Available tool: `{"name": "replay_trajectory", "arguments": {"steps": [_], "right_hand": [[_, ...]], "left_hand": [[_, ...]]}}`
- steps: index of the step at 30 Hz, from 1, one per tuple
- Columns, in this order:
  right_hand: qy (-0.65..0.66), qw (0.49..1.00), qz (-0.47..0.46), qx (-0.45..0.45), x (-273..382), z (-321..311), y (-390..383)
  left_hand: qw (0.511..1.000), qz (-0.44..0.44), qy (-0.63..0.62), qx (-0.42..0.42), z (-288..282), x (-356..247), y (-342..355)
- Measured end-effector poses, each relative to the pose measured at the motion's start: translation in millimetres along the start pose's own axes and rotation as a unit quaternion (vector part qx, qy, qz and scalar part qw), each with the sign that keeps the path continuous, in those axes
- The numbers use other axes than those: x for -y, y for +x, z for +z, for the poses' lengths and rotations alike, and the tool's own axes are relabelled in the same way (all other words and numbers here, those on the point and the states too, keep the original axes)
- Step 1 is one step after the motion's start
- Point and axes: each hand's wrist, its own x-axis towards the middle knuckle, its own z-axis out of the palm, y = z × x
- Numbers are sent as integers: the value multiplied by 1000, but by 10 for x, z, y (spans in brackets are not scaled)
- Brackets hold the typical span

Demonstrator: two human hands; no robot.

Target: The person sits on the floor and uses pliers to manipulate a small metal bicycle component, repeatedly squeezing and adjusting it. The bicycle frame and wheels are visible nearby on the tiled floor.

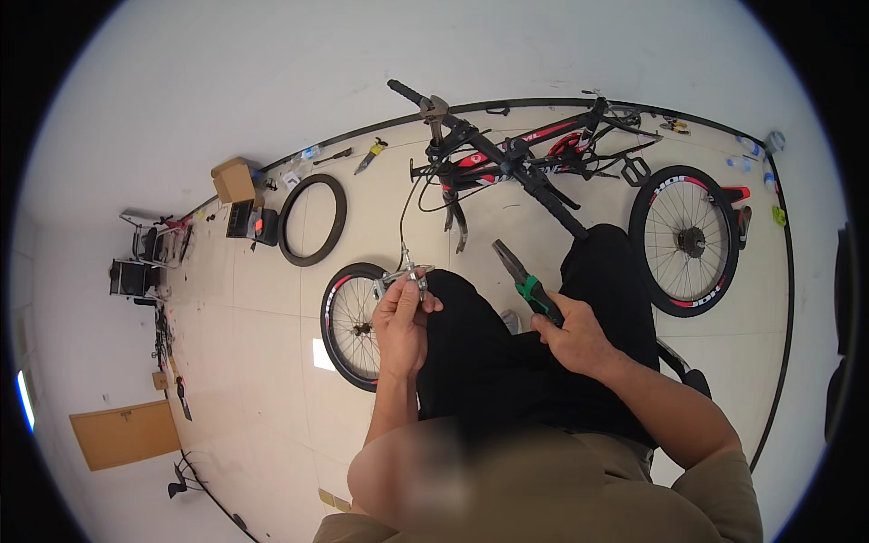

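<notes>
Left hand (pixel 401 317) is pinching a small metal brake part (pixel 405 275) with its cable running up toward the bike (pixel 534 158), while the right hand (pixel 572 337) grips green-handled pliers (pixel 525 281) whose nose points up-left, off to the part's right.

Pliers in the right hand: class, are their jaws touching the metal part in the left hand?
Apart. The head view shows floor between the pliers and the metal part.

The left hand (pixel 401 319) pinches a small metal brake part (pixel 405 275) with a cable running up to the bicycle frame (pixel 516 158). The right hand (pixel 572 337) grips green-handled pliers (pixel 525 281) (jaws pointing away). Two wheels (pixel 685 239) lie on the floor (pixel 262 344).
</notes>
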Motion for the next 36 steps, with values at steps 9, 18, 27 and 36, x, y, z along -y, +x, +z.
{"name": "replay_trajectory", "arguments": {"steps": [9, 18, 27, 36], "right_hand": [[-161, 980, -100, 65, 208, -90, -50], [-364, 901, -235, -24, 56, -167, -41], [-405, 871, -272, -55, 51, -162, -16], [-428, 861, -269, -58, 52, -183, -12]], "left_hand": [[996, -10, 73, 56, 111, 109, -76], [993, -34, 102, 56, 192, 98, -119], [992, -32, 102, 65, 222, 108, -147], [990, -38, 111, 81, 185, 125, -140]]}}
